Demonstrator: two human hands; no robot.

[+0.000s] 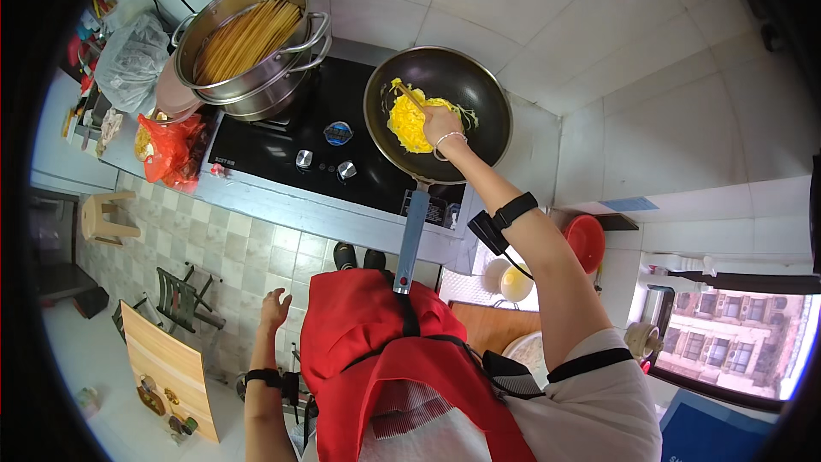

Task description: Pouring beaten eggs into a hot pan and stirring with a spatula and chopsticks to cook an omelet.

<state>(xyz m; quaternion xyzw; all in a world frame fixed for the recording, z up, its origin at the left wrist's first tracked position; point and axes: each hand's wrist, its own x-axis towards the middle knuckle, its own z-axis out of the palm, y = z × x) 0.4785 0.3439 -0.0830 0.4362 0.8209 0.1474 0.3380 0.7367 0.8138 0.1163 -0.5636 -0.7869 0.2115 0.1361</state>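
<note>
My right hand (441, 127) reaches over a dark wok (478, 86) and grips wooden chopsticks (408, 95). Their tips touch yellow scrambled egg (410, 125) lying in the wok; my hand hides part of it. The wok sits on the right side of a black glass gas cooktop (269, 160), its blue-grey handle (412, 234) pointing towards my body. Down at my left side, my left hand (276, 308) hangs above the floor with fingers apart and nothing in it.
On the cooktop's left stands a stacked steel pot (250, 93) holding a bundle of thin sticks or dry noodles (253, 42). Red plastic bags (170, 147) lie on the counter's left. A red basin (584, 244) is at the right. Behind me are a folding stool (179, 298) and wooden table (167, 359).
</note>
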